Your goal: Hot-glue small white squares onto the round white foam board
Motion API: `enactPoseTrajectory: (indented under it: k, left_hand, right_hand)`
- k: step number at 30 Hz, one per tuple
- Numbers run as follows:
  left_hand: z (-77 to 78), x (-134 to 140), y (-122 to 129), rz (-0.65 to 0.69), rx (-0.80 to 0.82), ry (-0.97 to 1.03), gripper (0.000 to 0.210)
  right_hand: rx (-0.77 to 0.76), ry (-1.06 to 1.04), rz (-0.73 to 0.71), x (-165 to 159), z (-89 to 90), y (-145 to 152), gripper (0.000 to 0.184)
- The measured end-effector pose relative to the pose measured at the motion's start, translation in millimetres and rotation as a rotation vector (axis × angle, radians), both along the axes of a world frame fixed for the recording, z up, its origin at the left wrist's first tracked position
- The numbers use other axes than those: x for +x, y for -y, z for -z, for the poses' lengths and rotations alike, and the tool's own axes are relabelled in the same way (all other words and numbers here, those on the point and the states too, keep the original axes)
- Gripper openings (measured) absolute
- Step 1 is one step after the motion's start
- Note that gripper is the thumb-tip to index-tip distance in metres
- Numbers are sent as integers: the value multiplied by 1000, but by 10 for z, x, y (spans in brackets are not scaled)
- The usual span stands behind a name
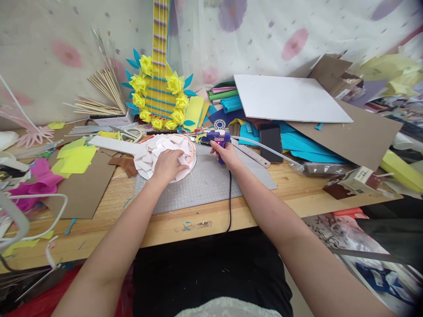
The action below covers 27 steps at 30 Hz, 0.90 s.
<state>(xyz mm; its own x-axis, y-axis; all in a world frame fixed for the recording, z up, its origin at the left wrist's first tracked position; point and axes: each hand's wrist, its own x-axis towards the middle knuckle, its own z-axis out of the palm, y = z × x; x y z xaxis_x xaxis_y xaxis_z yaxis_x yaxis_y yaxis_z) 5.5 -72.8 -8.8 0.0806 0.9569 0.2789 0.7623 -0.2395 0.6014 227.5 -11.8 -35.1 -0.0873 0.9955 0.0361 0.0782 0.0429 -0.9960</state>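
Note:
My right hand (226, 154) is wrapped round the handle of a blue-purple hot glue gun (220, 135); a small red light shows on it. The gun's nozzle points left, close to the rim of a round white craft piece (150, 164). Overlapping torn white foam or card scraps cover this disc, and a long flat white neck (114, 144) sticks out to its left. On top of the scraps rests my left hand (170, 164), thumb apart from the fingers near the right edge. A pale orange strip curves along the disc's upper right rim.
A grey cutting mat (205, 193) lies beneath. Behind stands a yellow flower-trimmed guitar craft (161, 92). Scissors (130, 133), a steel ruler (253, 154), a phone (271, 143) and a white board (287, 99) lie around. The gun's black cord (230, 198) hangs over the table edge.

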Motion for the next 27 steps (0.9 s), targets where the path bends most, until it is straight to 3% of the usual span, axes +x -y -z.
enactPoseTrajectory:
  k: [8,13,17,27]
  left_hand:
    - [-10,17,6,-6,-14,-13,38]
    - [11,-39,52,14,13,3,52]
    - [-70,-119,64,-23,73,19,47]
    - [-349,-76,-74,6,-146,-406,54]
  right_hand:
    - [-14,-35,22,0,-29,27,45]
    - [21,-36,65,30,-58,15,46]
    - [40,-26,124,63,-62,-26,46]
    - [69,-12,317,81,39,-98,42]
